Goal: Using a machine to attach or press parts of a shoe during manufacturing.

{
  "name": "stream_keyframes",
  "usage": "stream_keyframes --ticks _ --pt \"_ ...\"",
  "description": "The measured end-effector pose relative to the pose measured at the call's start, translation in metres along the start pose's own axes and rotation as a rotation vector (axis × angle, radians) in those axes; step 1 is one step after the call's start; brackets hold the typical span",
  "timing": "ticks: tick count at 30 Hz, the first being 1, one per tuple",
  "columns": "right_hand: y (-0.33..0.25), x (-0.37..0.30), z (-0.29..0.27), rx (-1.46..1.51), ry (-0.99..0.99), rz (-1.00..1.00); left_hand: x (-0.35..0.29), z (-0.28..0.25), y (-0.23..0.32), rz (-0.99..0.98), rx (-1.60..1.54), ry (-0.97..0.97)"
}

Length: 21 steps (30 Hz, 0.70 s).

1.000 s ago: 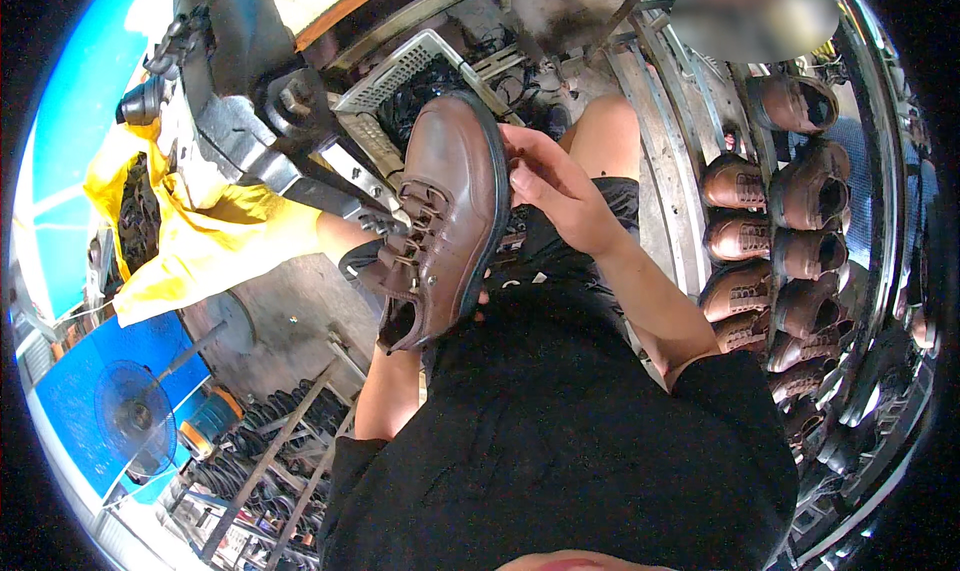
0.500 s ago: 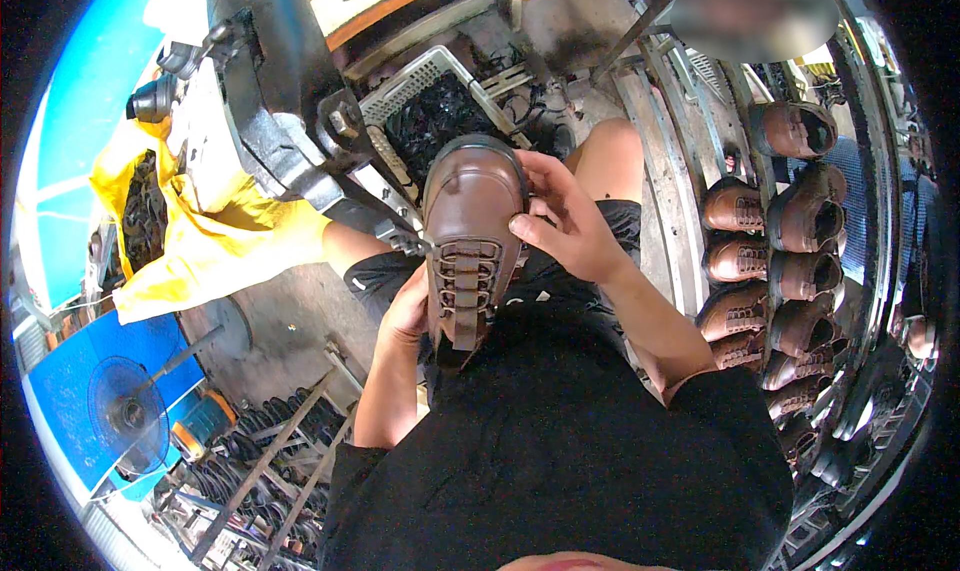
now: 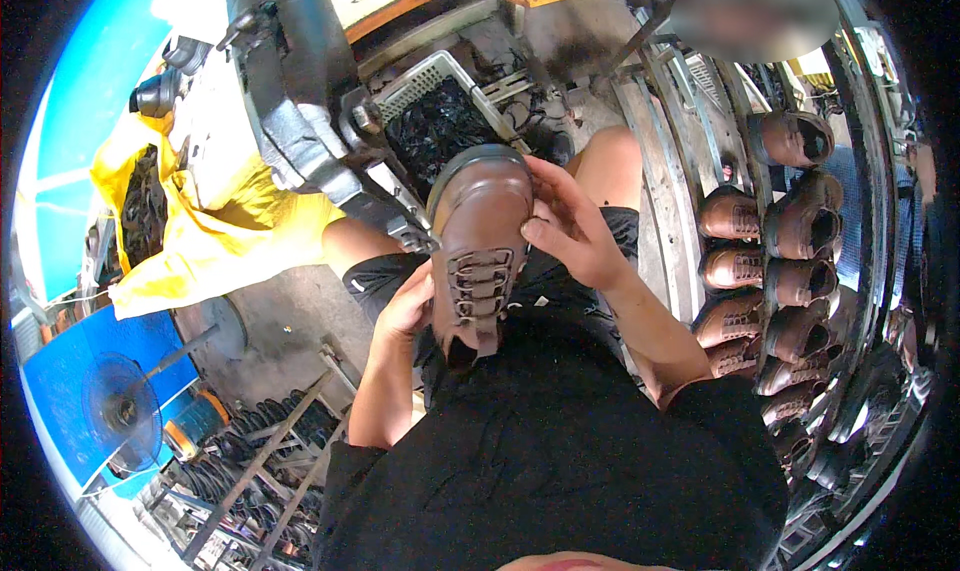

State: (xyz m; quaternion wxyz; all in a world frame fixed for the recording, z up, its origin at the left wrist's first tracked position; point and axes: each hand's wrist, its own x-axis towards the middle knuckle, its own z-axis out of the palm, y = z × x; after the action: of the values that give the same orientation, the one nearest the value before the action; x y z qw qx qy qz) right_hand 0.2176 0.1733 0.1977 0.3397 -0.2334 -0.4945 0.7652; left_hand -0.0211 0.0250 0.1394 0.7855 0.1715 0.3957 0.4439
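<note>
Over the lap, toe pointing away, the brown leather lace-up boot (image 3: 480, 251) sits gripped by both hands: left hand (image 3: 408, 306) cupping its side, right hand (image 3: 568, 236) wrapped round the toe. Best keep it steady beside the grey metal machine (image 3: 300, 121).

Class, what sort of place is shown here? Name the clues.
Probably a shoe workshop: both hands hold a brown boot, matching boots fill a metal rack, and a grey machine stands ahead.
</note>
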Motion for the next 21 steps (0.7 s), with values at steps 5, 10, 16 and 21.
stream_keyframes --ticks 5,10,16,21 --pt "-0.001 0.006 0.004 -0.348 0.179 0.009 0.020 0.009 0.005 0.475 0.569 0.201" --pt "-0.005 0.016 0.032 -0.467 0.258 -0.019 0.024 0.015 0.007 0.648 1.131 0.427" --pt "-0.026 0.018 0.028 -0.740 -0.018 -0.084 0.025 0.056 0.073 0.805 0.976 0.232" --pt "-0.027 0.031 0.026 -0.559 -0.099 -0.254 0.014 0.076 0.096 0.878 0.977 0.312"
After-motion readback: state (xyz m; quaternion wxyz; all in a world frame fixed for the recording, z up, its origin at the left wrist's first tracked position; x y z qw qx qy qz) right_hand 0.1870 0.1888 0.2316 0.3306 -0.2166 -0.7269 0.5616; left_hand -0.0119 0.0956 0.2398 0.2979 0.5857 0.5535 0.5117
